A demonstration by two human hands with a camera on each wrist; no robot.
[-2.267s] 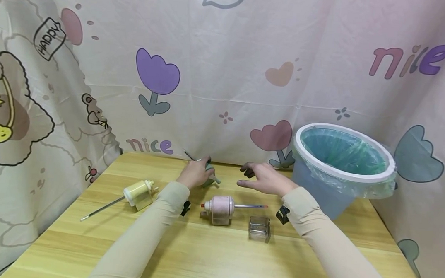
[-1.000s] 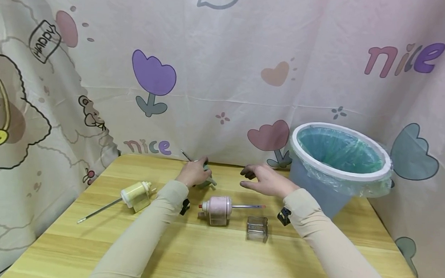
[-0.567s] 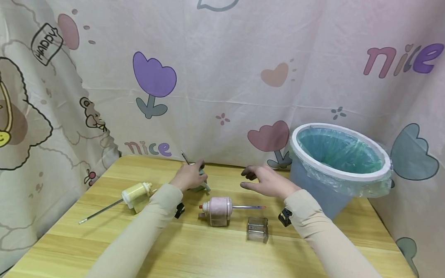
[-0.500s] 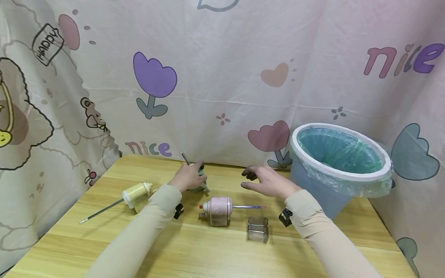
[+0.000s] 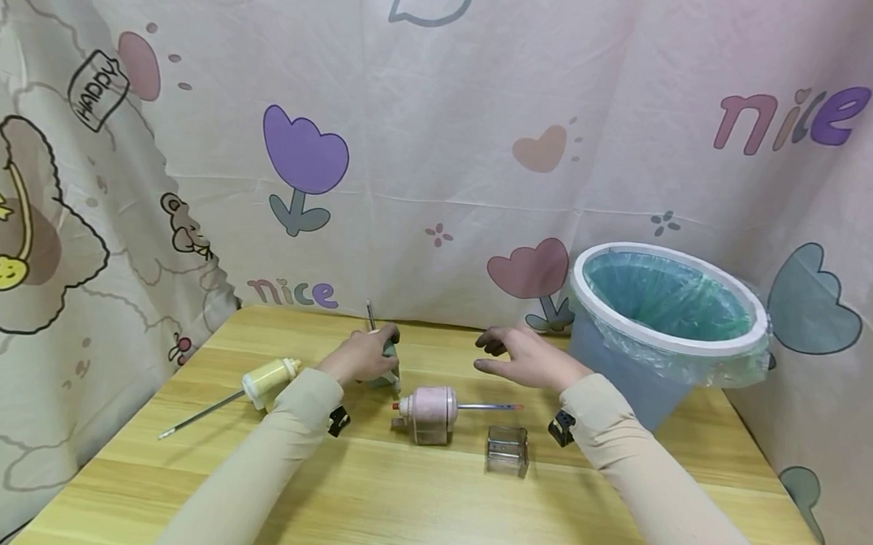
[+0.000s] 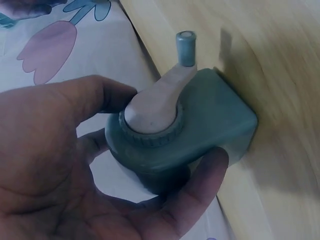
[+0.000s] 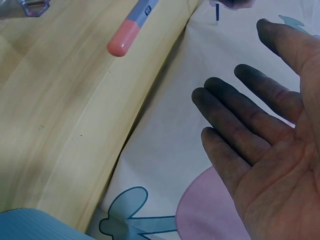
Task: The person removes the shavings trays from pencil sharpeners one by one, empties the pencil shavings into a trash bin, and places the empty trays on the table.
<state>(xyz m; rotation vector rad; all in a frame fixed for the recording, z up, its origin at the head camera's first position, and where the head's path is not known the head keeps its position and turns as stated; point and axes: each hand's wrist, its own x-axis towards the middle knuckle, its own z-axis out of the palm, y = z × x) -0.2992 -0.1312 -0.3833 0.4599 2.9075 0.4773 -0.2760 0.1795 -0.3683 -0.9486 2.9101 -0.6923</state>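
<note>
My left hand (image 5: 354,358) grips a green crank pencil sharpener (image 6: 215,107) near the table's back edge. In the left wrist view, thumb and fingers lie round its rounded end, beside the pale crank arm (image 6: 155,102). A pencil (image 5: 370,315) sticks out of the sharpener's far side. My right hand (image 5: 524,358) hovers over the table with nothing in it, its darkened fingertips (image 7: 212,87) apart and loosely extended. Nearest to it is a pink crank sharpener (image 5: 433,415) with a pink-tipped pencil (image 5: 489,406) in it. A smoky clear drawer (image 5: 507,451) lies in front.
A yellow sharpener (image 5: 267,381) holding a pencil (image 5: 203,415) lies at the left, partly behind the left sleeve. At the back right stands a blue bin (image 5: 615,378) with a green liner (image 5: 670,295). A printed curtain (image 5: 441,167) hangs behind the wooden table (image 5: 426,508).
My left hand has shifted left and nearer with the green sharpener, and the pencil in it has swung to point more straight back. The right hand has stayed almost still.
</note>
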